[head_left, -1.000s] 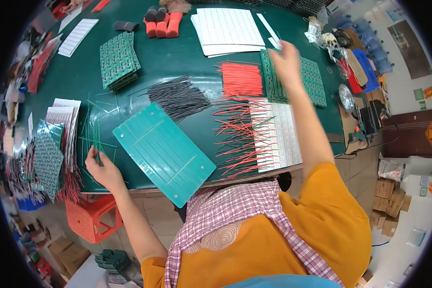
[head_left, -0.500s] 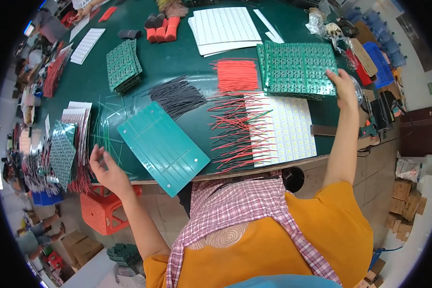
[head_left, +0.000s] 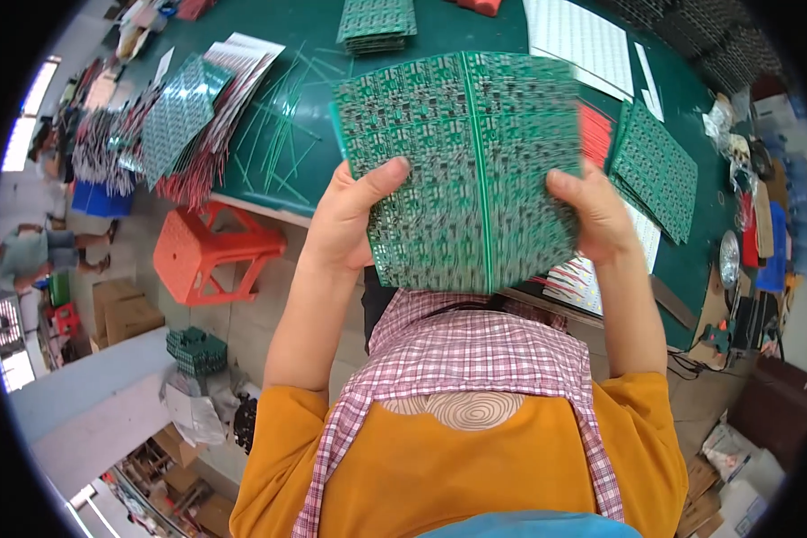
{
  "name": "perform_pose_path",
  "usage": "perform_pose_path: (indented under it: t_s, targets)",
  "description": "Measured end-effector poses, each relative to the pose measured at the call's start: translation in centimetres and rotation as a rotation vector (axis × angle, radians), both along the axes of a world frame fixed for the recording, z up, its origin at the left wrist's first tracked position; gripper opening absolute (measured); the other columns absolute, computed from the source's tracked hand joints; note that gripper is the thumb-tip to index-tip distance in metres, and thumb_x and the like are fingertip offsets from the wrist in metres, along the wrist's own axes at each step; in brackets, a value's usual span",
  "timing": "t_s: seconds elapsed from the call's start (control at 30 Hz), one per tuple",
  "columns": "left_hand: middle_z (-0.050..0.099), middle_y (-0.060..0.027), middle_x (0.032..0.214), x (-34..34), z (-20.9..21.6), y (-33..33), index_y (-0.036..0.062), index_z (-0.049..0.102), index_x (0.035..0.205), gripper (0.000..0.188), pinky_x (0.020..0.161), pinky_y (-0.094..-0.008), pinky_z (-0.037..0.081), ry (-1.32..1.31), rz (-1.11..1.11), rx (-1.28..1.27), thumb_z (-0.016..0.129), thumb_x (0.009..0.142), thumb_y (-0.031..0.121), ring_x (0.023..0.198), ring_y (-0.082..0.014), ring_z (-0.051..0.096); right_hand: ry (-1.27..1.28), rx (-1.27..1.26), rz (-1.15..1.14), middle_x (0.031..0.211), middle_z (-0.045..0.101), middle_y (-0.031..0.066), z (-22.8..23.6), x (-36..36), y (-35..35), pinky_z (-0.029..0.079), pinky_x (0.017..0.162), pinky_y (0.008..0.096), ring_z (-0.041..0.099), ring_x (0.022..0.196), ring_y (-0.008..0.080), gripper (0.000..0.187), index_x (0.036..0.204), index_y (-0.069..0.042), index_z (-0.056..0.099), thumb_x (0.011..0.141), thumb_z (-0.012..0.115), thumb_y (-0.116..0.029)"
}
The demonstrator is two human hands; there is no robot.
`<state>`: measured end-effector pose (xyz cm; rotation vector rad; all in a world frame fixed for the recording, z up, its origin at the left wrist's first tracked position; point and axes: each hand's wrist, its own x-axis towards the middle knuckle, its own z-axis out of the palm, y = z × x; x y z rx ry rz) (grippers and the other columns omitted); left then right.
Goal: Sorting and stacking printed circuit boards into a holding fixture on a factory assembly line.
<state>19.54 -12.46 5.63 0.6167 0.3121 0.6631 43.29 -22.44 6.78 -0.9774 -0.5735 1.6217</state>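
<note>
A green circuit board panel [head_left: 430,170], covered in rows of small components, is held up before my chest and is partly blurred. My left hand [head_left: 351,215] grips its left edge, thumb on the face. On the opposite edge my right hand [head_left: 601,211] grips in the same way; the fingers of both are mostly behind the panel. A thin teal edge shows behind its upper left side; I cannot tell whether that is the plain teal plate. Right of my right hand lies a stack of similar panels [head_left: 659,170], beside red wires [head_left: 594,133] and a partly covered white LED board [head_left: 644,229].
Loose green wires [head_left: 282,134] and wired boards [head_left: 188,112] lie on the left of the green table [head_left: 502,22]. Another panel stack [head_left: 377,22] and white sheets [head_left: 583,40] are farther back. A red stool [head_left: 211,251] stands below the table's edge.
My right hand has come from the panel stack on the right to the middle with a panel. My left hand has risen from the table's edge to its other side. The view has turned left.
</note>
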Motion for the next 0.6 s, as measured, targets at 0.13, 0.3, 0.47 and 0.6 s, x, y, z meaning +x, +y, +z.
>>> perform_pose_path:
  t_s: [0.13,0.3,0.47,0.6]
  targets:
    - [0.059,-0.0128,0.115,-0.8,-2.3,-1.4,0.0001,0.048,0.121,0.04,0.089,-0.0401,0.049,-0.249,-0.022,-0.196,0.061,0.085,0.011,0.103,-0.0238,0.059,0.485,0.078,0.167,0.123,0.054,0.0099,-2.8,-7.4,1.1,0.044,0.095,0.0384,0.054,0.11,0.022,0.069,0.132,0.0,0.037,0.077,0.073,-0.023]
    - [0.062,-0.0118,0.107,-6.8,0.4,4.3,-0.0013,0.053,0.114,0.032,0.087,-0.0394,0.05,0.464,0.585,0.153,0.061,0.084,0.006,0.096,-0.0235,0.061,-0.453,0.211,-0.274,0.102,0.063,0.0114,1.4,-3.9,4.7,0.054,0.076,0.0313,0.064,0.085,0.0182,0.037,0.113,0.003,0.051,0.083,0.066,-0.014]
    - [0.062,-0.0104,0.104,-11.4,-3.3,10.7,-0.0027,0.054,0.112,0.033,0.082,-0.0328,0.049,0.667,0.673,0.262,0.065,0.082,0.007,0.089,-0.0201,0.061,-0.588,0.023,-0.167,0.1,0.064,0.0104,0.0,-1.9,6.9,0.051,0.076,0.0299,0.063,0.085,0.0161,0.035,0.112,0.002,0.052,0.083,0.065,-0.012]
    - [0.059,-0.0189,0.106,-11.1,-5.9,11.4,-0.0075,0.038,0.128,0.068,0.084,-0.0344,0.046,1.338,0.725,0.63,0.072,0.078,0.024,0.094,-0.025,0.059,-0.592,0.037,-0.059,0.099,0.064,0.0101,-2.6,-4.0,8.0,0.05,0.076,0.0294,0.062,0.086,0.0157,0.038,0.113,0.002,0.051,0.082,0.066,-0.012]
